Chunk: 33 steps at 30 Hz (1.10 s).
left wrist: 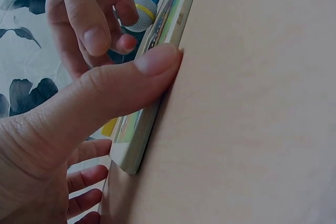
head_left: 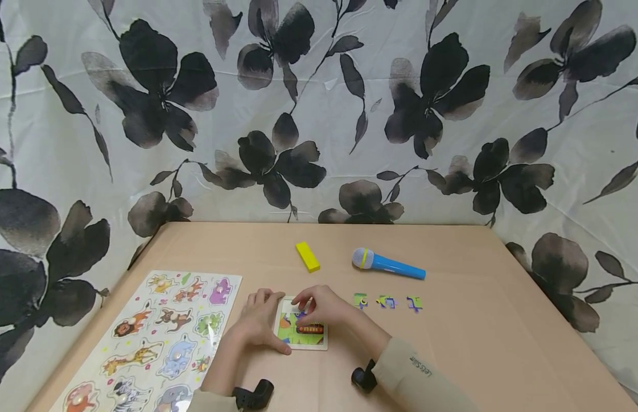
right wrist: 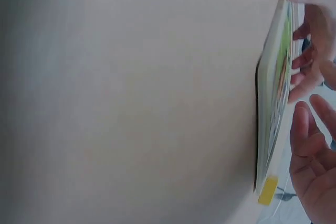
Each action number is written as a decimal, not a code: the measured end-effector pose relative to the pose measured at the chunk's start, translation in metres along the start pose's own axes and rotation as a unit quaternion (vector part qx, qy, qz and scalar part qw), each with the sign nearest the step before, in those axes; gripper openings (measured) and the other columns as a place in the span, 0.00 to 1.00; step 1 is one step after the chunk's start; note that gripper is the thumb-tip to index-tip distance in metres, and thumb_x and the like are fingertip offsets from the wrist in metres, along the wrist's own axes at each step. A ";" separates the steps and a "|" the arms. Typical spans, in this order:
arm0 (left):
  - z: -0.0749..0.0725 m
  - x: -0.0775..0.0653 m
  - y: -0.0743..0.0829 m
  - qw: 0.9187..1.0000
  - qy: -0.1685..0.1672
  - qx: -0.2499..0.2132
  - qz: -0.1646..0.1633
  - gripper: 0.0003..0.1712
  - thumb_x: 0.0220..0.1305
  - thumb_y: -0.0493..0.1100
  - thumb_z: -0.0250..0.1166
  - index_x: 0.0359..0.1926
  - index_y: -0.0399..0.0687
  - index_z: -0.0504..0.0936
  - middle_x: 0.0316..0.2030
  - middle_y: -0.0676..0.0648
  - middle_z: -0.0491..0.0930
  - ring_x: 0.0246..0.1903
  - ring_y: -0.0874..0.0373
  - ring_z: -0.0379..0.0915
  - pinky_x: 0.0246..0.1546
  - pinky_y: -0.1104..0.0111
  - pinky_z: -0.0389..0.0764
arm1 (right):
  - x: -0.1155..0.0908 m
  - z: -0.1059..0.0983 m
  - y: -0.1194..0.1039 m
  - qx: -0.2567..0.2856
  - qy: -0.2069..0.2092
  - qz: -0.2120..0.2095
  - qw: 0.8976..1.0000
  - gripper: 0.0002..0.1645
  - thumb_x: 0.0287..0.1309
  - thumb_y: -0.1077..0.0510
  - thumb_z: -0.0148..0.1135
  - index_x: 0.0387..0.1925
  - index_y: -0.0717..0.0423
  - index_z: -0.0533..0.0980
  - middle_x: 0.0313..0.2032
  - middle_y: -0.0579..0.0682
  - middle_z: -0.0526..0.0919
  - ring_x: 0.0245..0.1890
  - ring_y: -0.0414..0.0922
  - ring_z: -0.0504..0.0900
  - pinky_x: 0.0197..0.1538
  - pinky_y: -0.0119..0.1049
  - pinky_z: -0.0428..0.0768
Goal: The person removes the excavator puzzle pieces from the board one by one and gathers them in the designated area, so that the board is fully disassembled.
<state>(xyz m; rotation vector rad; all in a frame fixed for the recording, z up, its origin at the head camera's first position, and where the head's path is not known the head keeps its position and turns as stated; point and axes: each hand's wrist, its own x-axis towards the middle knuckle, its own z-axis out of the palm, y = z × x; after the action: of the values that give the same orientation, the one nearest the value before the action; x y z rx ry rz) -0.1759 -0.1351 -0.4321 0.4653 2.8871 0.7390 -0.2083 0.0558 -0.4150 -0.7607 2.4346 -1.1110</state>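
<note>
From my remote seat, I find the animal picture sheet (head_left: 159, 336) lying flat at the far left, presumably set aside to give both hands room. The left hand (head_left: 259, 320) grips the left end of the puzzle board (head_left: 309, 347), thumb over its near edge; I take this as bracing against sliding. The board sits flat on the table (head_left: 468, 337), directly between the hands. Beyond it lies a yellow block (head_left: 307, 257), out of the way. The right hand (head_left: 323, 306) hovers above the board with fingers loosely bent; I see no piece between them. Three puzzle pieces (head_left: 387, 302) lie spaced in a row to the right, probably for easy picking. Behind them rests a blue microphone (head_left: 398, 268), apparently unused.

As for writing, I can read none on the sheet, board or microphone. The right sleeve (head_left: 424, 375) carries a dark word that seems to begin "Les"; the rest is unclear.
</note>
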 end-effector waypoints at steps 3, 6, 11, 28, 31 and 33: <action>-0.002 0.001 0.001 1.000 0.001 -0.002 0.001 0.66 0.15 0.63 0.80 0.62 0.43 0.65 0.53 0.41 0.61 0.53 0.42 0.53 0.53 0.51 0.60 | 0.004 0.003 -0.003 -0.007 -0.003 -0.004 1.000 0.21 0.44 0.61 0.71 0.44 0.60 0.78 0.31 0.48 0.79 0.25 0.37 0.71 0.30 0.24 0.72; -0.003 0.003 0.001 1.000 0.004 0.001 0.005 0.66 0.16 0.64 0.79 0.62 0.43 0.65 0.53 0.41 0.61 0.53 0.42 0.53 0.53 0.50 0.60 | 0.007 0.005 -0.005 -0.020 0.001 0.005 1.000 0.21 0.43 0.60 0.72 0.42 0.60 0.78 0.28 0.46 0.77 0.25 0.37 0.70 0.30 0.24 0.71; -0.005 0.005 0.000 1.000 0.011 0.006 0.012 0.66 0.16 0.64 0.79 0.62 0.43 0.64 0.53 0.41 0.60 0.54 0.42 0.53 0.53 0.49 0.60 | 0.011 0.006 -0.009 -0.045 0.009 0.024 0.999 0.19 0.42 0.59 0.72 0.40 0.59 0.79 0.26 0.45 0.75 0.25 0.36 0.69 0.30 0.25 0.70; -0.003 -0.007 -0.005 1.000 0.019 -0.005 0.018 0.67 0.13 0.63 0.80 0.60 0.40 0.65 0.52 0.40 0.61 0.51 0.42 0.54 0.52 0.50 0.60 | 0.010 0.026 -0.024 -0.110 0.019 0.051 0.992 0.14 0.40 0.60 0.74 0.30 0.54 0.77 0.25 0.43 0.70 0.26 0.37 0.66 0.32 0.25 0.69; 0.000 -0.007 -0.004 1.000 0.012 -0.011 0.022 0.67 0.14 0.63 0.80 0.60 0.39 0.65 0.52 0.39 0.61 0.51 0.41 0.54 0.52 0.49 0.60 | 0.007 0.027 -0.024 -0.113 0.023 0.056 0.992 0.14 0.39 0.61 0.74 0.29 0.54 0.76 0.25 0.43 0.71 0.26 0.37 0.67 0.32 0.25 0.69; 0.001 -0.008 -0.003 1.000 0.010 -0.015 0.023 0.66 0.14 0.63 0.80 0.60 0.39 0.65 0.52 0.39 0.61 0.51 0.41 0.54 0.52 0.48 0.60 | 0.006 0.028 -0.024 -0.110 0.025 0.060 0.992 0.15 0.39 0.62 0.74 0.29 0.54 0.75 0.24 0.44 0.71 0.25 0.37 0.67 0.31 0.26 0.69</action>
<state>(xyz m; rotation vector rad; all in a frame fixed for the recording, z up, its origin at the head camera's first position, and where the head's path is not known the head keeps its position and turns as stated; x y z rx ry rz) -0.1688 -0.1401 -0.4341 0.5270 2.8881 0.7963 -0.1905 0.0232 -0.4147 -0.6453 2.6378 -0.8362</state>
